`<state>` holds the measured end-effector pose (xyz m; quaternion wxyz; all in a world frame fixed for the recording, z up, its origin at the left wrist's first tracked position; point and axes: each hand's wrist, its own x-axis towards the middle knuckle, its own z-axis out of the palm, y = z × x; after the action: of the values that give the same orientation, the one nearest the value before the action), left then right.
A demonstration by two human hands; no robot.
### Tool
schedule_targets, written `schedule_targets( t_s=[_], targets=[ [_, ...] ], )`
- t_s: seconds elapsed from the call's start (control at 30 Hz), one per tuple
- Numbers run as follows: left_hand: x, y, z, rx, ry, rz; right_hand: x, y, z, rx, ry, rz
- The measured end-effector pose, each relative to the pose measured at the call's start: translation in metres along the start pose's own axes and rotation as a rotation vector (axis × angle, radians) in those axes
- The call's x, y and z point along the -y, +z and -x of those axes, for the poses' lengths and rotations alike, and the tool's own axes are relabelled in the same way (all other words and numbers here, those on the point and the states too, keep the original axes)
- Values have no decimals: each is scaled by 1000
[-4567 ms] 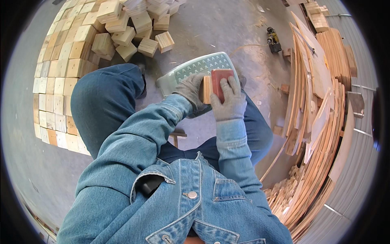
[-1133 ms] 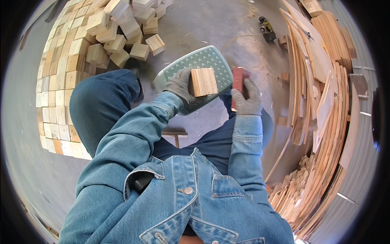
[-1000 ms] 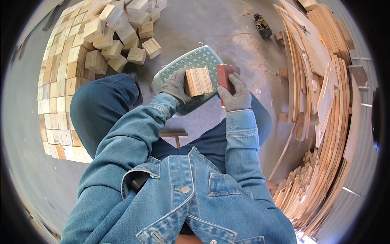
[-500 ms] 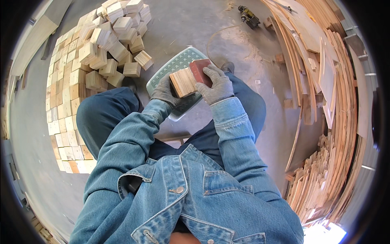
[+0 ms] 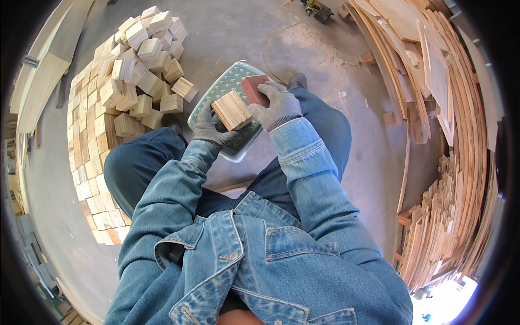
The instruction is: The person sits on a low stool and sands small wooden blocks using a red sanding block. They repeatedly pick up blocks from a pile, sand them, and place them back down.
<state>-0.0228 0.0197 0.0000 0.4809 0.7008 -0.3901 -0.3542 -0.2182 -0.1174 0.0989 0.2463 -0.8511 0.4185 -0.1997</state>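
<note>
Over a pale teal plastic stool or upturned bin [image 5: 223, 86], my gloved left hand [image 5: 208, 131] grips a squarish wooden block [image 5: 232, 110], with layered grain showing on its front face. My right hand [image 5: 279, 108], also in a grey glove, is closed around a reddish-brown sanding block [image 5: 253, 90]. A narrow gap separates the sanding block from the right side of the wooden block. Part of the sanding block is hidden behind my right fingers.
To my left, many wooden blocks [image 5: 89, 138] stand in a stack, with loose ones [image 5: 142, 105] heaped at its far end. A yellow-and-black power tool [image 5: 317, 11] lies on the floor far ahead, near sawdust [image 5: 319, 51]. Long boards [image 5: 460, 135] line the right side.
The sanding block was against the wooden block and is now apart from it. The wooden block has tilted in my left hand. The whole view has shifted slightly.
</note>
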Motion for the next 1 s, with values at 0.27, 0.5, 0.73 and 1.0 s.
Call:
schedule_targets(
  t_s=[0.27, 0.5, 0.73, 1.0],
  targets=[
    [3, -7, -3, 21, -31, -19, 12, -1, -11, 214, 177, 14],
    [-23, -7, 1, 35, 141, -146, -9, 7, -8, 217, 62, 26],
    [22, -25, -16, -186, 673, -637, 7, 11, -7, 183, -12, 52],
    [12, -19, 5, -306, 579, -435, 13, 2, -7, 253, 74, 145]
  ],
)
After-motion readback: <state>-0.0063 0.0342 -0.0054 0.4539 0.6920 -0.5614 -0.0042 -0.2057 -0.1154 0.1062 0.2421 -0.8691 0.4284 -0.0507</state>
